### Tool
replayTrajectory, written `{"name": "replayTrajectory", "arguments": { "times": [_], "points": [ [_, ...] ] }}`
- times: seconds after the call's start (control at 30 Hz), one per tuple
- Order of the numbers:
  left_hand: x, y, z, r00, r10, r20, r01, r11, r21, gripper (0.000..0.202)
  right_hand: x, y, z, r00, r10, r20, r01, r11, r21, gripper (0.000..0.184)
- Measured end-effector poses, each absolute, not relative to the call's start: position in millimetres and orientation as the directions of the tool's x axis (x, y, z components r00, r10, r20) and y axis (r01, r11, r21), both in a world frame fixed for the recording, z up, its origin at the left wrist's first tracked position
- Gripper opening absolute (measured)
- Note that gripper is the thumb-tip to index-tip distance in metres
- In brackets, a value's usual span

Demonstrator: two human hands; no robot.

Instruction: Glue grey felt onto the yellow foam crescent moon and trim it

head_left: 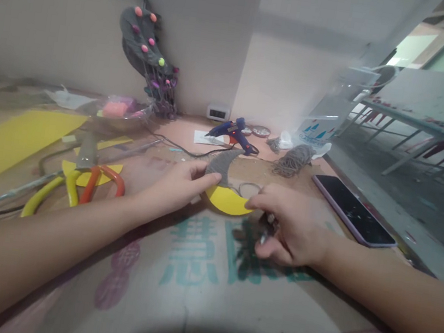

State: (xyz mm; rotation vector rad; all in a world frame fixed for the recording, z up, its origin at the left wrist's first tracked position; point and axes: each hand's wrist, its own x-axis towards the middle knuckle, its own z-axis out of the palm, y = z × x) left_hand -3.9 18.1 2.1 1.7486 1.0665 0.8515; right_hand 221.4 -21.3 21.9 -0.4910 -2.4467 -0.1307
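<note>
The crescent (228, 202) lies at the centre of the desk (201, 312), grey-covered towards 12 o'clock, bare yellow towards 4. For neat covering, each turn of grey strand would probably best lie snug, with even tension and no bending of the tip. The left hand (176, 182) pinches it from 9 o'clock, thumb on top. The right hand (295, 221), at 3, is half curled, index finger at the yellow end, thumb apart; whether it grips anything cannot be told.
</note>
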Motion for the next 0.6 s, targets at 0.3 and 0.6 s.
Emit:
{"name": "replayTrajectory", "arguments": {
  "times": [0.3,0.6],
  "points": [
    [-3.4,14.4,-0.9,0.513,0.851,0.11,0.345,-0.321,0.882,0.034,213.2,-8.0,4.0,-0.478,0.683,0.552,0.638,0.702,-0.315,0.016],
    [-1.0,10.1,2.4,0.583,0.784,0.213,0.344,-0.476,0.809,0.029,208.8,-8.3,4.3,-0.513,0.722,0.464,0.547,0.692,-0.471,0.007]
  ]
}}
